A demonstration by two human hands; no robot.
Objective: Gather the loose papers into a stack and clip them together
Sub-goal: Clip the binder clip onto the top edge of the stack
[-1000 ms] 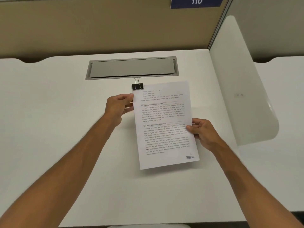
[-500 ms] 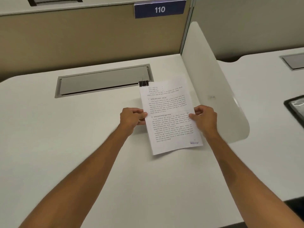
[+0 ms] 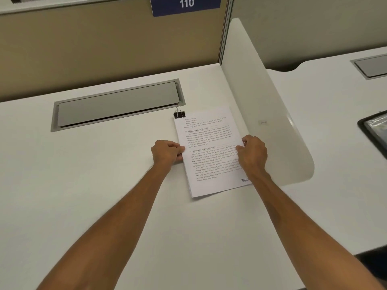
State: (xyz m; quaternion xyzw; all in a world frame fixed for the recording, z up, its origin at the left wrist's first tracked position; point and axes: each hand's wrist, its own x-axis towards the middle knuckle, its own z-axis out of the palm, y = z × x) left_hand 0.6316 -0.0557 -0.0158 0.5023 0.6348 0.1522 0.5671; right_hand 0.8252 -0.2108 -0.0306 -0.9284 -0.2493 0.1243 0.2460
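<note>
A stack of printed white papers (image 3: 211,162) lies on the white desk (image 3: 104,185), its text upside down to me. A black binder clip (image 3: 179,114) with silver handles grips the stack's far left corner. My left hand (image 3: 166,153) pinches the stack's left edge at mid-height. On the opposite edge, my right hand (image 3: 252,154) holds the stack with its thumb on top of the page. Sheet edges show along the near left side, slightly fanned.
A grey cable-tray lid (image 3: 117,104) is set into the desk just behind the clip. A white rounded divider panel (image 3: 263,114) stands close to the right of the papers. Behind is a tan partition with a blue sign (image 3: 185,5). A dark tray (image 3: 374,130) sits on the neighbouring desk.
Both hands have slid along the stack's side edges to mid-height and carried it rightward toward the divider. The view has also swung to the right.
</note>
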